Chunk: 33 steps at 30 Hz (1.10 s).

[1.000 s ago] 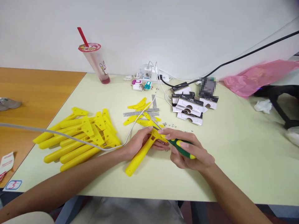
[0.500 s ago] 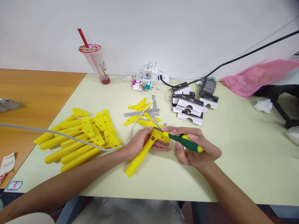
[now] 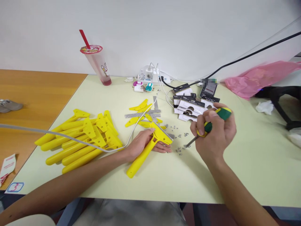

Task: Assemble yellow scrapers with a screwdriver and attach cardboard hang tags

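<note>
My left hand (image 3: 143, 142) grips a yellow plastic scraper (image 3: 144, 157) by its head, its handle slanting down to the left. A metal blade strip (image 3: 164, 133) shows along the far edge of that head. In my right hand (image 3: 215, 135) is a green and yellow screwdriver (image 3: 208, 126), its shaft pointing down and left. The tip touches or hovers over small screws (image 3: 180, 150) scattered on the table right of the scraper. Beyond the scraper lie loose yellow head pieces (image 3: 138, 105) and flat metal blades (image 3: 142, 113).
Several yellow scraper handles (image 3: 80, 147) are piled on the left, a white cable (image 3: 103, 150) crossing them. A drink cup (image 3: 96, 64) stands at the back. Behind my hands are a power strip (image 3: 162, 78), white and black card packages (image 3: 190, 105) and a pink bag (image 3: 254, 78).
The screwdriver has left the scraper head and moved right, its tip now down among the screws. My right hand has turned to an upright grip. The left hand and scraper stay put.
</note>
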### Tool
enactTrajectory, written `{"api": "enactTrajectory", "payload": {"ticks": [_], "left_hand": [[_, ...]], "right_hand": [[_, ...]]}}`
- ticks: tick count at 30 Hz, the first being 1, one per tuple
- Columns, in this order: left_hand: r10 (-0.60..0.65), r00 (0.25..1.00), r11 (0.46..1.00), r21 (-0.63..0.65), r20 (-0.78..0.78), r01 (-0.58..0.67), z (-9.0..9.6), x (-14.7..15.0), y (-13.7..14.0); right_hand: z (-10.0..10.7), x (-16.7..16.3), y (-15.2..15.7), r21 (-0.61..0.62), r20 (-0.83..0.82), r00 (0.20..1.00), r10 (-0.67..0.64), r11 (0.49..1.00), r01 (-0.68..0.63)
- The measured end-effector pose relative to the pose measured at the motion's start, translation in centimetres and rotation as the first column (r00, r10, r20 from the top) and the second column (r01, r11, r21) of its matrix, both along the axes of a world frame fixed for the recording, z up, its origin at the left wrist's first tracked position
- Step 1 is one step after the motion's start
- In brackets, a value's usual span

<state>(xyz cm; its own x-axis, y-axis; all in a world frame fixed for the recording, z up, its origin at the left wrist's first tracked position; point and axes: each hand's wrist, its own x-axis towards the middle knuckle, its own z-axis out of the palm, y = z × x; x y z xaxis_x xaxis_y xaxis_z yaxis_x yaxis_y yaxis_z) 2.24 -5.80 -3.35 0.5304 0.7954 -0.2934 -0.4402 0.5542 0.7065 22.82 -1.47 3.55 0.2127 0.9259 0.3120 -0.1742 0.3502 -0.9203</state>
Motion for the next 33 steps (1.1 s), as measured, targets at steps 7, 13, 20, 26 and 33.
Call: {"api": "enactTrajectory", "payload": {"ticks": [7, 13, 20, 26, 33], "left_hand": [[-0.061, 0.998, 0.998, 0.006, -0.003, 0.061, 0.2, -0.2, 0.0], [-0.092, 0.995, 0.994, 0.049, -0.029, 0.094, 0.7, -0.2, -0.5], [-0.106, 0.994, 0.993, 0.054, 0.012, 0.105, 0.6, -0.3, -0.6], [-0.084, 0.996, 0.994, 0.073, -0.009, 0.084, 0.8, -0.2, -0.7], [-0.079, 0.997, 0.995, 0.068, 0.003, 0.079, 0.5, -0.2, -0.6]], "right_hand": [[-0.8, 0.0, 0.3, -0.59, 0.201, 0.795, 0.572, 0.719, -0.368], [-1.2, -0.6, -0.3, -0.706, 0.09, 0.676, 0.731, 0.525, -0.475], [-1.3, -0.6, -0.2, -0.689, 0.027, 0.668, 0.743, 0.498, -0.526], [-1.6, -0.6, -0.2, -0.693, -0.016, 0.668, 0.744, 0.473, -0.544], [-2.0, -0.5, 0.0, -0.683, -0.084, 0.65, 0.755, 0.431, -0.589]]}}
